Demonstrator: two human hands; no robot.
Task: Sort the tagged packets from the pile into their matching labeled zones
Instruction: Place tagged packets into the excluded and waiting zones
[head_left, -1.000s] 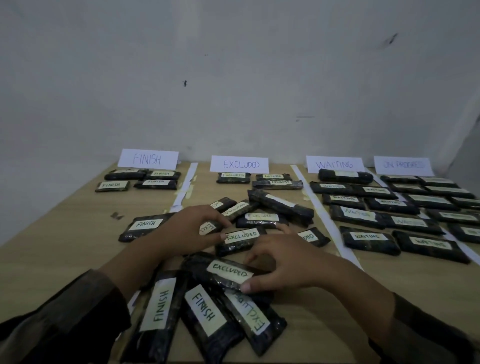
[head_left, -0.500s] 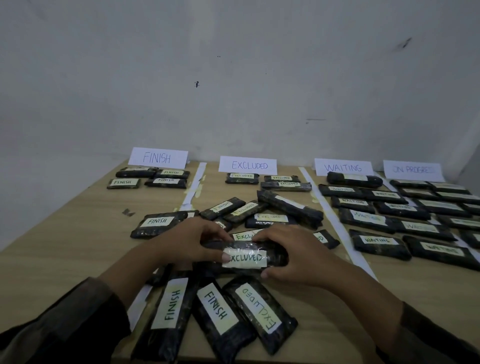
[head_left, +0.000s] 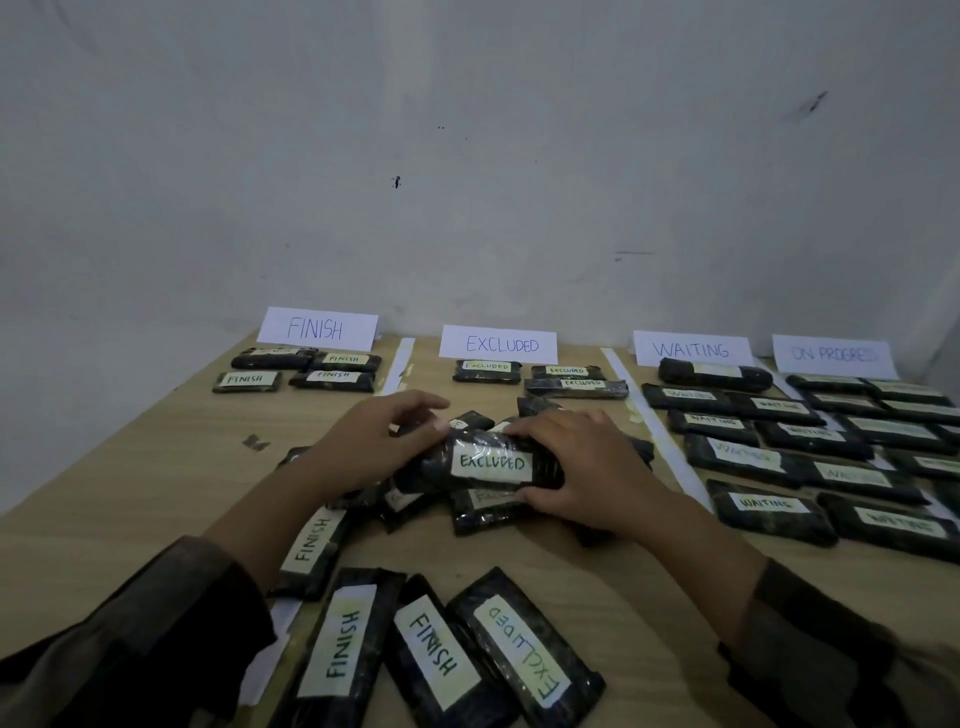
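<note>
Packet: I am holding the EXCLUDED packet (head_left: 488, 462) just above the pile (head_left: 467, 512), mid-desk (head_left: 130, 467).
Left hand (head_left: 374, 441): grasping the packet's left end, fingers curling over its top.
Right hand (head_left: 582, 467): grasping its right end, thumb tucking underneath.
Long axis: running left to right between my hands, parallel to the desk's far edge.
Way ahead: the EXCLUDED sign (head_left: 498, 344) is standing straight beyond at the far edge, with sorted packets (head_left: 566, 379) lying before it; I judge both hands equally near.
Other writing: FINISH sign (head_left: 317, 328), WAITING sign (head_left: 693, 349), ON PROGRESS sign (head_left: 834, 355); the near-edge packets (head_left: 431, 649) are showing FINISH, FINISH, EXCLUDED.
</note>
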